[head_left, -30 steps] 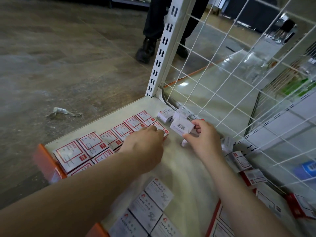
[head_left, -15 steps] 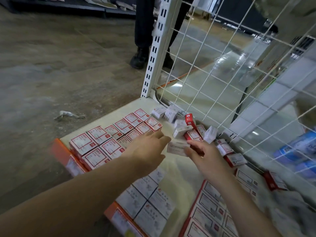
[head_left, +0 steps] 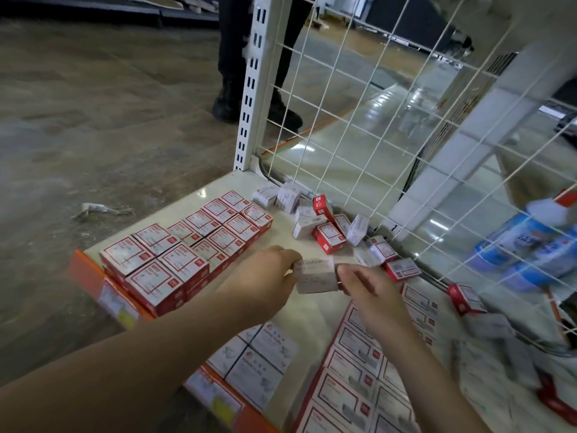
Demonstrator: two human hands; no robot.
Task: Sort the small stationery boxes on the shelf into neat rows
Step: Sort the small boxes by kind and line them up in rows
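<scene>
Head view: left hand (head_left: 265,273) and right hand (head_left: 371,289) pinch one small white box (head_left: 315,275) between them by its ends, above the cream shelf (head_left: 299,310). Red-and-white boxes in two neat rows (head_left: 193,245) lie left; loose boxes (head_left: 324,226) scatter against the wire grid (head_left: 359,120) behind. White paper-clip boxes (head_left: 265,360) sit under the left forearm.

A cream shelf (head_left: 215,190) carries red-and-white boxes in rows (head_left: 187,248) at left, loose boxes (head_left: 327,229) tumbled far right, white boxes (head_left: 259,360) near.
</scene>
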